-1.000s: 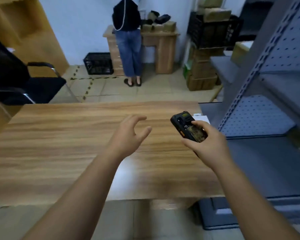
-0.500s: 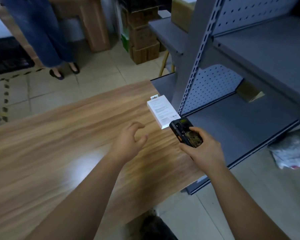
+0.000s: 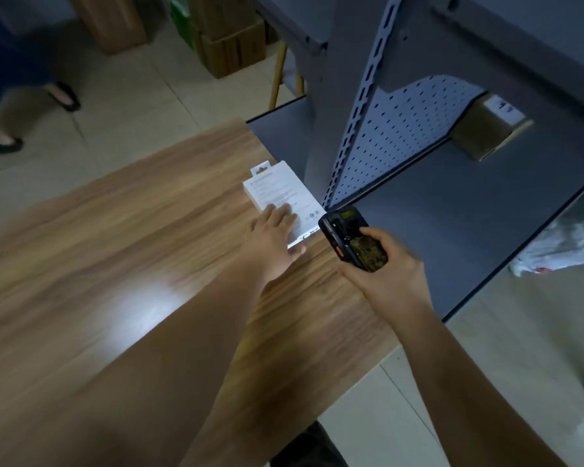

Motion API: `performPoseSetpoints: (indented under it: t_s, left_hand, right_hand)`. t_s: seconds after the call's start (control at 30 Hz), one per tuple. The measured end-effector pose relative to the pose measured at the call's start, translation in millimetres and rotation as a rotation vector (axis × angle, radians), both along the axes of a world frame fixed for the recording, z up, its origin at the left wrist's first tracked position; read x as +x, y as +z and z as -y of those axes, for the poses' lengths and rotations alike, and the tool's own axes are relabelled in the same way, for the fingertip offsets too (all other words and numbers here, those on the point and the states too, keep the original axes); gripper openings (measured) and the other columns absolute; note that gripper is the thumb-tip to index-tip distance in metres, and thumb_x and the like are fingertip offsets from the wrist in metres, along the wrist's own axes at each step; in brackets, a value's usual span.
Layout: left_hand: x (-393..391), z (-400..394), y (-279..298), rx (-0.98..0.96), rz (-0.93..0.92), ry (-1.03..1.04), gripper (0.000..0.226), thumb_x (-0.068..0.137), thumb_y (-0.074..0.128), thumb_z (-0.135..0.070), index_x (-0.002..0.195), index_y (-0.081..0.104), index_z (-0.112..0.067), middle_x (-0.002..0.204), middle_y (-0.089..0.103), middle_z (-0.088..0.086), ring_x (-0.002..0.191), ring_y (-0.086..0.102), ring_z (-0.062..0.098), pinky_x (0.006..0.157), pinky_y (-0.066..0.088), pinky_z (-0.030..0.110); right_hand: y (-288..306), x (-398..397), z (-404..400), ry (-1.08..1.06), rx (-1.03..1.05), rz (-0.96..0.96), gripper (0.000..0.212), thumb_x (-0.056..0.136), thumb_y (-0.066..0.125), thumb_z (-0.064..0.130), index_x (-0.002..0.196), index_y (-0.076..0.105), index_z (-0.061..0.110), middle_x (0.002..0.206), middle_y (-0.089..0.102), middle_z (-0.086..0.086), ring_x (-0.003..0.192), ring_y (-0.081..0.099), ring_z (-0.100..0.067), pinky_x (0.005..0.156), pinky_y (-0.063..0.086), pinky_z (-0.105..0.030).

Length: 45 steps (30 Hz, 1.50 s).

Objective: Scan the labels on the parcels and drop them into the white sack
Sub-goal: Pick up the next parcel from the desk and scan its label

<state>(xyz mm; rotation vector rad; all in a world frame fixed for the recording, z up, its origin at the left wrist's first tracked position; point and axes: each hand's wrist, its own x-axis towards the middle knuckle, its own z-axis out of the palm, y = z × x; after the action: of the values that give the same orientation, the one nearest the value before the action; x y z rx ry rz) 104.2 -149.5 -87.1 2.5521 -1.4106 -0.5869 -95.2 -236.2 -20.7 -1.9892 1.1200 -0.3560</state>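
Whereas half a second earlier the left hand [image 3: 273, 238] hovered short of the white parcel [image 3: 281, 200] with fingers curled, it now lies on the parcel's printed face, fingers straight and flat, thumb at the near edge. The parcel rests at the far right corner of the wooden table [image 3: 122, 251], just beside the grey shelving [image 3: 398, 136]. The right hand [image 3: 383, 269] grips the black scanner [image 3: 353, 242], thumb curled over its face, held close to the parcel's near end. Judged from this, scanning is about to begin. The white sack [image 3: 563, 246] (only partly in view, contents hidden) lies at the right edge; a brown box [image 3: 486, 129] sits on a shelf.
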Motion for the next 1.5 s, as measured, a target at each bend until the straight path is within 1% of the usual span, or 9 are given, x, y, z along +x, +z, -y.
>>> performPoseSetpoints:
  t_s: [0.23, 0.37, 0.6, 0.73, 0.9, 1.03, 1.3, 1.4, 1.5]
  left_hand:
    - [46.4, -80.3, 0.7, 0.008, 0.069, 0.046, 0.056, 0.096, 0.045, -0.013, 0.148, 0.039, -0.03, 0.161, 0.021, -0.012, 0.151, 0.009, 0.02, 0.121, 0.008, 0.045]
    - [69.7, -157.5, 9.6, -0.113, 0.117, 0.277, 0.058, 0.081, 0.03, -0.043, 0.121, 0.066, -0.021, 0.146, 0.051, -0.002, 0.14, 0.038, 0.026, 0.108, 0.03, 0.049]
    - [76.3, -194.6, 13.4, 0.076, 0.088, 0.528, 0.088, 0.069, 0.074, -0.067, 0.13, 0.048, -0.01, 0.146, 0.039, 0.003, 0.124, 0.045, 0.031, 0.101, 0.037, 0.042]
    - [68.4, -186.7, 21.7, -0.008, 0.018, 0.655, 0.076, 0.074, 0.073, -0.056, 0.13, 0.049, -0.012, 0.138, 0.042, 0.004, 0.121, 0.048, 0.03, 0.095, 0.039, 0.038]
    - [73.5, -213.5, 46.5, -0.338, -0.421, 0.912, 0.063, 0.086, 0.056, -0.043, 0.144, 0.042, -0.024, 0.134, 0.057, 0.002, 0.106, 0.059, 0.023, 0.083, 0.043, 0.03]
    - [87.4, -219.2, 61.9, -0.315, -0.219, 0.857, 0.052, 0.1, 0.046, -0.024, 0.15, 0.035, -0.02, 0.142, 0.05, 0.008, 0.125, 0.052, 0.027, 0.092, 0.039, 0.03]
    - [90.0, -186.2, 75.0, -0.005, -0.107, 0.817, 0.035, 0.093, 0.06, -0.022, 0.125, 0.051, -0.01, 0.113, 0.064, 0.012, 0.097, 0.061, 0.031, 0.077, 0.055, 0.04]
    - [83.2, -190.7, 84.6, -0.181, -0.208, 0.921, 0.031, 0.093, 0.063, -0.022, 0.12, 0.054, -0.011, 0.105, 0.06, 0.006, 0.09, 0.057, 0.027, 0.064, 0.047, 0.033]
    - [78.6, -206.9, 105.6, -0.462, -0.336, 0.983, 0.026, 0.089, 0.071, -0.023, 0.109, 0.058, -0.012, 0.109, 0.067, 0.007, 0.094, 0.064, 0.027, 0.077, 0.054, 0.04]
  right_hand:
    - [-7.6, 30.4, -23.3, 0.052, 0.033, 0.02, 0.059, 0.071, 0.086, 0.039, 0.124, 0.06, 0.039, 0.113, 0.062, 0.017, 0.103, 0.057, 0.0, 0.092, 0.049, -0.023]
    - [-9.6, 54.7, -45.4, 0.145, 0.078, -0.003, 0.061, 0.067, 0.082, 0.051, 0.123, 0.056, 0.048, 0.115, 0.061, 0.019, 0.108, 0.058, -0.008, 0.092, 0.053, -0.038]
    - [-6.7, 82.1, -81.6, 0.264, 0.069, -0.022, 0.064, 0.07, 0.082, 0.051, 0.127, 0.055, 0.044, 0.124, 0.057, 0.018, 0.116, 0.053, -0.01, 0.095, 0.051, -0.042]
    - [-2.4, 86.2, -90.9, 0.293, 0.047, -0.012, 0.063, 0.071, 0.083, 0.047, 0.128, 0.057, 0.04, 0.12, 0.056, 0.018, 0.116, 0.053, -0.01, 0.096, 0.051, -0.042]
    - [7.2, 88.4, -95.0, 0.309, 0.057, -0.002, 0.063, 0.07, 0.084, 0.046, 0.127, 0.057, 0.04, 0.121, 0.057, 0.017, 0.116, 0.055, -0.01, 0.095, 0.051, -0.039]
    - [13.5, 86.0, -94.7, 0.321, 0.06, -0.004, 0.064, 0.071, 0.083, 0.047, 0.128, 0.057, 0.04, 0.119, 0.055, 0.019, 0.115, 0.054, -0.01, 0.095, 0.051, -0.037]
    - [25.9, 72.2, -85.6, 0.345, 0.062, -0.013, 0.066, 0.07, 0.083, 0.048, 0.129, 0.055, 0.042, 0.124, 0.058, 0.016, 0.114, 0.054, -0.008, 0.094, 0.051, -0.038]
    - [40.3, 75.6, -85.0, 0.368, 0.054, 0.004, 0.065, 0.068, 0.083, 0.046, 0.127, 0.056, 0.042, 0.118, 0.059, 0.017, 0.11, 0.056, -0.007, 0.092, 0.052, -0.037]
    - [66.6, 87.9, -87.6, 0.412, 0.013, 0.036, 0.065, 0.067, 0.083, 0.046, 0.126, 0.057, 0.042, 0.115, 0.06, 0.016, 0.107, 0.056, -0.007, 0.091, 0.052, -0.035]
